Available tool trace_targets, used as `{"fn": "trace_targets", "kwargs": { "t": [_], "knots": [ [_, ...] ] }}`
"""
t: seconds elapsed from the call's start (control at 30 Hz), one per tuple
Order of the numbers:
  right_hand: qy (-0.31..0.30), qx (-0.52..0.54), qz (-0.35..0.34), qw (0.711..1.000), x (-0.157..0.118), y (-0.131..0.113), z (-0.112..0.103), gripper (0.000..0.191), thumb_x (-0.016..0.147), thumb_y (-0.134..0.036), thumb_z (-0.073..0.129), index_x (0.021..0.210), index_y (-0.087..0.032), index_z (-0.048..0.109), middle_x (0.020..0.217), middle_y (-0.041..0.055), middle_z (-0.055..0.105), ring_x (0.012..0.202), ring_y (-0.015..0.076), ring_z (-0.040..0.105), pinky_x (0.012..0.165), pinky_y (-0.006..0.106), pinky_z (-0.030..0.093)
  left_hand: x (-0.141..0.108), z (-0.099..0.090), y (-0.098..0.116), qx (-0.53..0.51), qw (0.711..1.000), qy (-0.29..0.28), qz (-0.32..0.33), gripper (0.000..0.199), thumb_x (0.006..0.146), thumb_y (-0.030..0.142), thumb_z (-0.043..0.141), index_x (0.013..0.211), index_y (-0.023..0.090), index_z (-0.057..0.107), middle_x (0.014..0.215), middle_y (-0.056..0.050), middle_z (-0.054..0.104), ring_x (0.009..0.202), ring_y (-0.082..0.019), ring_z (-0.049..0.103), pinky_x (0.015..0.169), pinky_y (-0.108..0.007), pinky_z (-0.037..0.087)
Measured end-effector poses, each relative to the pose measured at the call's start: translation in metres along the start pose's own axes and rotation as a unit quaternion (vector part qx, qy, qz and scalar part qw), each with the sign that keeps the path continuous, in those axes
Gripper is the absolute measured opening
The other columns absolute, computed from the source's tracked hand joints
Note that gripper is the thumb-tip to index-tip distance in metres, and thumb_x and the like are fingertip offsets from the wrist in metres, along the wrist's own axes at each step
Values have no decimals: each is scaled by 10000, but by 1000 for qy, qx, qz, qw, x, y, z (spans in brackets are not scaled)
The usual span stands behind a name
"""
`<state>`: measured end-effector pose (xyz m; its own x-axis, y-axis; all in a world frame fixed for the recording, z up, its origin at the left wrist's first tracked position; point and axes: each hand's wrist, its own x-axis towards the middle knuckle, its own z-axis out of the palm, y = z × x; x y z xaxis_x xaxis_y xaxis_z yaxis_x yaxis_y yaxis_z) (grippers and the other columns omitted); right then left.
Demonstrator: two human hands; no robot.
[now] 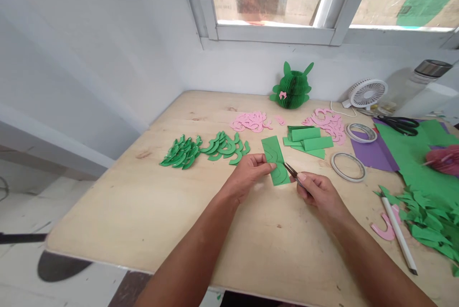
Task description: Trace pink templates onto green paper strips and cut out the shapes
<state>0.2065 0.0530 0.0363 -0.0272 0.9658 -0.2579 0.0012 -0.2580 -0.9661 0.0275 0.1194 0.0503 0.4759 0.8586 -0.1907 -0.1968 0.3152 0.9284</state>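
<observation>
My left hand (253,173) pinches the left edge of a green paper strip (273,150) with curved outlines drawn on it. Closed round the handles of small scissors (290,169) is my right hand (315,190); the blade tips meet the strip's right edge. Just behind the strip lies a stack of folded green strips (315,143). To the left are two piles of cut green curved pieces, one nearer (224,145) and one farther off (181,151).
Pink cutouts (250,121), a green paper figure (292,88) and a small fan (367,94) stand or lie toward the wall. Tape rolls (347,167), black scissors (399,124), a white pen (398,233) and green scraps (430,221) are on the right.
</observation>
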Motion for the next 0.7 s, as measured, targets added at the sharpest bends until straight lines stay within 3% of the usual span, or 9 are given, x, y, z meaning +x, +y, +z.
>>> {"fn": "trace_targets", "kwargs": {
  "t": [0.13, 0.37, 0.53, 0.7],
  "knots": [
    [-5, 12, -9, 1000, 0, 0, 0, 450, 808, -581, 583, 631, -170, 530, 533, -55, 340, 468, 71, 179, 443, 262, 95, 0, 0, -2, -26, 1000, -2, 5, 266, 640, 372, 767, 780, 153, 714, 770, -54, 694, 780, -188, 632, 815, -313, 469],
    [43, 33, -3, 999, 1, -3, 0, 448, 776, -589, 610, 815, -143, 638, 538, -57, 371, 458, 69, 188, 436, 251, 103, 4, -1, -7, -74, 997, 6, 11, 229, 644, 338, 780, 689, 155, 650, 827, -48, 685, 778, -153, 609, 815, -296, 460],
    [107, 74, -30, 991, 1, -3, 5, 449, 718, -550, 687, 906, -142, 668, 527, -74, 325, 469, 72, 201, 434, 238, 130, 4, 6, -15, -31, 999, -6, -11, 255, 630, 359, 781, 732, 148, 679, 829, -68, 691, 772, -168, 606, 790, -306, 460],
    [125, 73, -50, 988, 4, 2, 4, 346, 660, -465, 759, 768, -158, 644, 553, -64, 367, 486, 70, 240, 455, 239, 177, 2, 16, -23, 10, 999, -35, -32, 306, 625, 414, 778, 756, 149, 699, 766, -50, 681, 710, -153, 591, 741, -289, 456]
  ]
}}
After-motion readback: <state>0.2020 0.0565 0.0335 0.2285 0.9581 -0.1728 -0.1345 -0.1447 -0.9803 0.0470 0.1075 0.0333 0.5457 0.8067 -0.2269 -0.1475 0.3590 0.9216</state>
